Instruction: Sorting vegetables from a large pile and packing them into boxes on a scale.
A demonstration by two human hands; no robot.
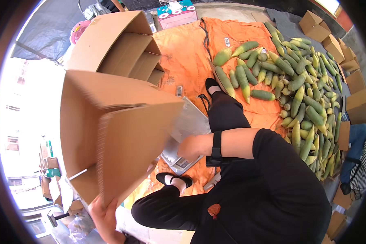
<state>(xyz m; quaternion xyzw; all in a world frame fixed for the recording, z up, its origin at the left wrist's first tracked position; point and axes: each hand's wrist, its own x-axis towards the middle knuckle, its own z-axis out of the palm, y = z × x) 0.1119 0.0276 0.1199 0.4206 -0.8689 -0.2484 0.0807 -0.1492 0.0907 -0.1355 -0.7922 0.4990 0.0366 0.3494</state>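
My left hand (105,213) grips the lower edge of a large open cardboard box (134,143), which is tilted and blurred. My right hand (190,148), on the arm with a black wrist strap, is low over a metal platform scale (192,119) between my feet. Its fingers look curled and are blurred; whether they touch the scale or hold anything cannot be told. The box hides part of the scale. A large pile of green radishes (296,79) lies to the right on an orange tarp (183,52) and a dark sheet.
Nested open cardboard boxes (109,39) stand beyond the held box. More cartons (357,94) line the far right, where another person's blue-clad leg (353,149) shows. A patterned teal and pink box (177,15) is at the top. A clear plastic bag (80,225) lies lower left.
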